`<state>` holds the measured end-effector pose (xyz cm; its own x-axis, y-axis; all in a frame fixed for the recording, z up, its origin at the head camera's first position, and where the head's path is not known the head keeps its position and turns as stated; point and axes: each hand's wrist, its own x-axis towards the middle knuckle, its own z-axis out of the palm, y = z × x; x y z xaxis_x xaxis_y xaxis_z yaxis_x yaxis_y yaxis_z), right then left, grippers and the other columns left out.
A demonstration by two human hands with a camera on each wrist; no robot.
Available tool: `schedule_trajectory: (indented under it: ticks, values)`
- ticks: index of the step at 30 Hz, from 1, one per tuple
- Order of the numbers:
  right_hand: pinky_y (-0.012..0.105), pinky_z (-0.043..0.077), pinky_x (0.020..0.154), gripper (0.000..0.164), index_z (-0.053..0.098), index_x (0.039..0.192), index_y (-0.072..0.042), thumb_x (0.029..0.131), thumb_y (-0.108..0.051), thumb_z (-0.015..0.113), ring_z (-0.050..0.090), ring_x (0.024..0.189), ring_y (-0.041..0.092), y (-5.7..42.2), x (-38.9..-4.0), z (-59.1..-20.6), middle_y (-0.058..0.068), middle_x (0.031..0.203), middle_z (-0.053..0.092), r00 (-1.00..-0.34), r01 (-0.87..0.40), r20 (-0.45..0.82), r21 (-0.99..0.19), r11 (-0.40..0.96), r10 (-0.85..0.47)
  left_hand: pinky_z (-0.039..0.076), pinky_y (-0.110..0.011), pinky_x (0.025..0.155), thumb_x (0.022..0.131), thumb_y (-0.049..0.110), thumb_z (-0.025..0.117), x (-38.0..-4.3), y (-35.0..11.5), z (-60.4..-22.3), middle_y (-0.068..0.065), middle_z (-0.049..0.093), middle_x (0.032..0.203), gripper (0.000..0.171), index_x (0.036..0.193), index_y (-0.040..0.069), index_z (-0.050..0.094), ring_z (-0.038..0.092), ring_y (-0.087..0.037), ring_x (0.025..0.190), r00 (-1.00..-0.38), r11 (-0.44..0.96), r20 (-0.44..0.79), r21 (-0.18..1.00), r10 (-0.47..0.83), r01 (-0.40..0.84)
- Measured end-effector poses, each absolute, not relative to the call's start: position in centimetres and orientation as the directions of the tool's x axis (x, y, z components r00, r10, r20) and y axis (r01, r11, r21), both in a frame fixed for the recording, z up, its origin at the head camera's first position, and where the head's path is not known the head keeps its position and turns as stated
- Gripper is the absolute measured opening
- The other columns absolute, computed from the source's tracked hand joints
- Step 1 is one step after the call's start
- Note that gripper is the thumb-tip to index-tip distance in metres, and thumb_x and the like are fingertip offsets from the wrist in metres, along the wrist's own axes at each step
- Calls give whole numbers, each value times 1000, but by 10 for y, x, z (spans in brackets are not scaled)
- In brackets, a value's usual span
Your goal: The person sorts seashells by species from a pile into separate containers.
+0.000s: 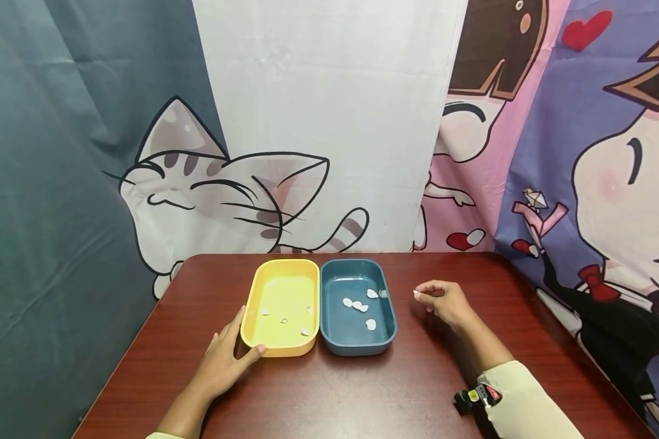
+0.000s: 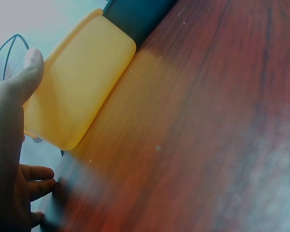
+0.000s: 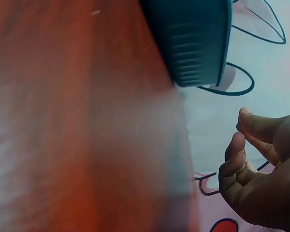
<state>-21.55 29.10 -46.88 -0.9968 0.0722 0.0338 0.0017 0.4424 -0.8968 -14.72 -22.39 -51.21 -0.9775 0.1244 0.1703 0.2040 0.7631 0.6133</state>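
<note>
My left hand (image 1: 222,363) rests against the near left corner of a yellow plastic tray (image 1: 280,352), its thumb at the near rim and its fingers along the left side. In the left wrist view the thumb (image 2: 31,72) lies at the tray's edge, while three fingers spread below it. Several small white shell-like pieces (image 1: 304,332) lie in the yellow tray. Larger white pieces (image 1: 370,324) lie in the dark blue tray (image 1: 357,350) beside it. Right of the blue tray, my right hand (image 1: 445,302) pinches a tiny white piece (image 1: 415,293) between thumb and fingertips, mostly hidden.
Both trays stand side by side on a reddish-brown wooden table (image 1: 329,396). Printed cartoon curtains (image 1: 329,122) hang behind and at the sides, close to the table's far edge. A dark wrist camera (image 1: 475,397) sits at the right sleeve (image 1: 527,399).
</note>
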Motion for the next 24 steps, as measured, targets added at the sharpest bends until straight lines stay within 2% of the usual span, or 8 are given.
schedule_trajectory:
  ticks: [6,13,16,24]
  values:
    - [29,51,57,25,78,117,5,99,-13,81,64,68,19,287,-220,-453,11,87,77,-996,-20,57,-890,455,68,20,-87,123,101,57,72,-149,-222,-510,-26,42,172,101,177,15,19,43,-50,158,-975,759,179,615,131,215]
    - [31,53,59,29,78,118,2,99,-20,83,64,69,19,279,-225,-434,-4,78,71,-996,-36,67,-881,472,50,20,-86,123,101,56,72,-146,-221,-511,-28,42,171,101,176,14,19,43,-51,157,-976,759,176,615,132,214]
    - [31,52,59,28,78,118,2,99,-19,82,63,69,19,271,-228,-426,-5,77,69,-996,-53,82,-882,468,42,20,-87,122,101,56,72,-146,-221,-511,-27,42,172,101,176,14,19,43,-51,157,-975,755,182,619,131,216]
    - [33,56,65,24,79,116,1,99,-16,82,63,74,19,237,-238,-413,3,90,76,-992,-87,117,-899,429,43,22,-87,122,101,55,72,-145,-224,-510,-28,43,170,101,177,16,18,44,-51,157,-974,763,181,609,133,217]
